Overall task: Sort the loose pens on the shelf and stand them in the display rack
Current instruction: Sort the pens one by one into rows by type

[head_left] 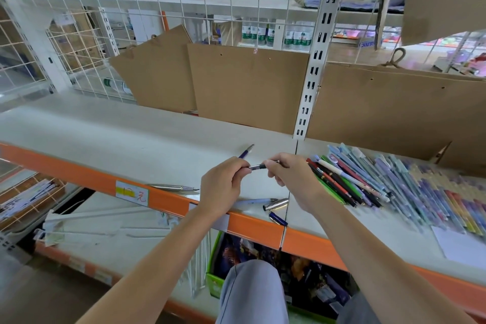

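Presently I note both hands at frame centre, above the shelf (131,126). My left hand (223,187) pinches one end of a dark pen (259,166), and my right hand (292,179) grips the other end. The pen's long axis runs left to right between them, nearly level. A purple pen (246,151) pokes out behind my left hand, seemingly held there too. Loose pens (368,179) lie heaped at centre right, nearer my right hand. No display rack is visible. A silver pen (175,188) lies by the orange shelf edge.
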